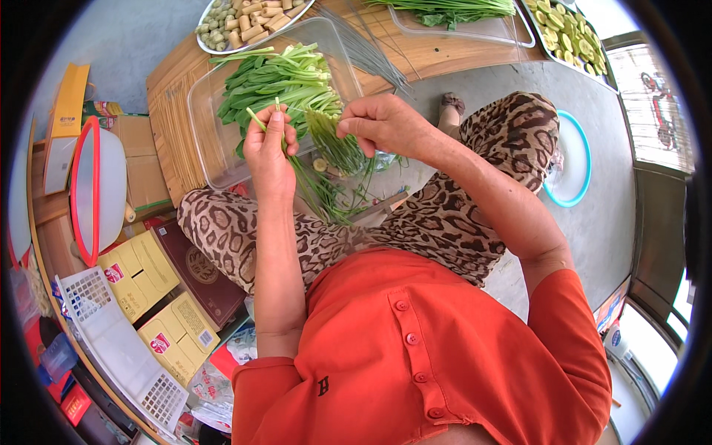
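Observation:
My left hand (271, 152) is closed round a few long green stems (302, 174), probably chives, with their pale cut ends poking up past the thumb. The stems trail down toward my lap. Thumb and fingers of my right hand (389, 127) pinch what looks like a thin skewer, mostly hidden by the fingers. A dense row of chives (332, 144) hangs beside that hand, seemingly threaded on it. Behind both hands, a clear plastic tray (202, 137) on the wooden table holds a heap of leafy greens (271, 85).
Loose metal skewers (367, 44) lie on the table (170, 96). Farther back are a white dish (215, 50) of beige pieces, a tray of greens (452, 9) and a tray of sliced green vegetables (571, 37). Cartons (141, 271) stand left; a blue-rimmed basin (586, 159) sits right.

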Demonstrator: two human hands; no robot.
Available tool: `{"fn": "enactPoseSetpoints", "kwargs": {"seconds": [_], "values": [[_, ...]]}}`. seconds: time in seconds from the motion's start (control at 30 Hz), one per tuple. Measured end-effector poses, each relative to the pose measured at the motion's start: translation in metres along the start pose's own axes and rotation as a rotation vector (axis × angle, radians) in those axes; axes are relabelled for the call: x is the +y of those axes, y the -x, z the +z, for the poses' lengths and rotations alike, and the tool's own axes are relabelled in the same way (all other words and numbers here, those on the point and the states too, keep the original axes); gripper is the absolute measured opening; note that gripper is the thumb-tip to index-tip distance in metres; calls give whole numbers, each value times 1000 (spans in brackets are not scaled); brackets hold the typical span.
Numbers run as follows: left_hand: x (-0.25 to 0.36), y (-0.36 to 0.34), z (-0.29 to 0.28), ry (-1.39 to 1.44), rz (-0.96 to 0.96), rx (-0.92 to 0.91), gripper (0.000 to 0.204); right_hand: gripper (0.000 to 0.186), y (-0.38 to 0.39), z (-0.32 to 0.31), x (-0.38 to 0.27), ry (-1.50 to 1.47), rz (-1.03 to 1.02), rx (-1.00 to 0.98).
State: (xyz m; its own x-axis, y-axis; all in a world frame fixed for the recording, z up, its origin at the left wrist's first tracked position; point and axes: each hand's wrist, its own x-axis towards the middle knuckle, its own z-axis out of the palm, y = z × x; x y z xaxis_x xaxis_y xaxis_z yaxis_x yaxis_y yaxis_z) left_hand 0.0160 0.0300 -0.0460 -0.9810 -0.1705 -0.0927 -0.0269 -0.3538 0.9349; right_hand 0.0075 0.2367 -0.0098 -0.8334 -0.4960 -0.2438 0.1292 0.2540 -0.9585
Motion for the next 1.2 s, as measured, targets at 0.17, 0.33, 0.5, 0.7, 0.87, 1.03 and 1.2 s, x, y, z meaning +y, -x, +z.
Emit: {"fn": "enactPoseSetpoints", "kwargs": {"seconds": [0.17,0.33,0.5,0.7,0.87,1.03,1.2], "values": [[-1,-1,-3,30,1,29,15,18,1,0,-5,-13,13,-1],[0,-1,-1,38,3,28,15,19,3,0,-2,20,0,-3],[0,0,-2,36,2,27,15,18,2,-1,-3,24,19,-1],[0,0,-1,20,20,37,14,19,2,0,-2,34,14,4],[0,0,0,4,33,54,15,18,2,-1,-3,42,15,-1],[-2,2,3,-22,34,59,16,18,3,-1,-3,39,20,0],[-4,4,5,-38,23,31,18,18,2,-1,-3,38,29,5]]}}
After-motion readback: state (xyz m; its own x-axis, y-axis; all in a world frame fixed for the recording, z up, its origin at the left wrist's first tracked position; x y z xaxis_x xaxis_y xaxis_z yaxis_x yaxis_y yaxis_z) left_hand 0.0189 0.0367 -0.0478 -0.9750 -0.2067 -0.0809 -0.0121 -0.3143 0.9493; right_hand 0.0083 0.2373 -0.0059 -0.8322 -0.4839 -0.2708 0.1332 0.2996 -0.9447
